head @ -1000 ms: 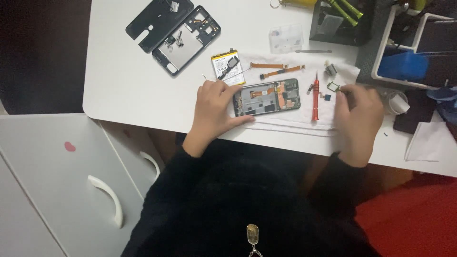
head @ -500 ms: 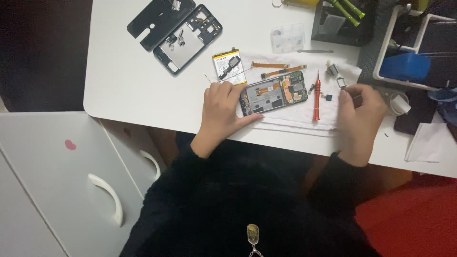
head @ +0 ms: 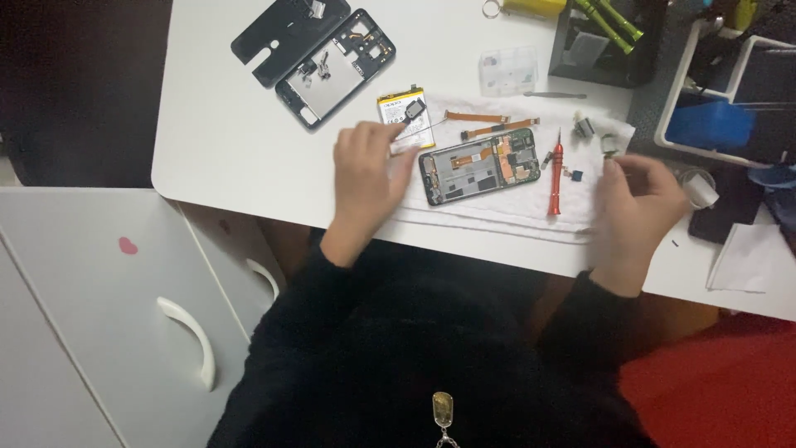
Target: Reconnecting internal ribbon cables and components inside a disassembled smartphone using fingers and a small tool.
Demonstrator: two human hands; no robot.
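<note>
**Opened phone between 2 hands**

While the left hand [head: 365, 178] lies flat, fingers together and holding nothing, just left of the opened phone [head: 481, 166], the right hand [head: 638, 203] blurs; its grip cannot be told. A red screwdriver [head: 555, 172] lies between them on the white surface [head: 224, 141].

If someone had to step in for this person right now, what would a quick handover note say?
Left hand: flat on the white cloth, fingertips by the opened phone, holding nothing visible.
Right hand: blurred, raised over the cloth's right end; whether it grips anything cannot be told.
Laid out: battery and two orange ribbon cables above the phone, red screwdriver to its right, small loose parts beyond.
Done: back cover and inner frame are off, set aside upper left.
Left: the phone's board is exposed, still in its body.
</note>
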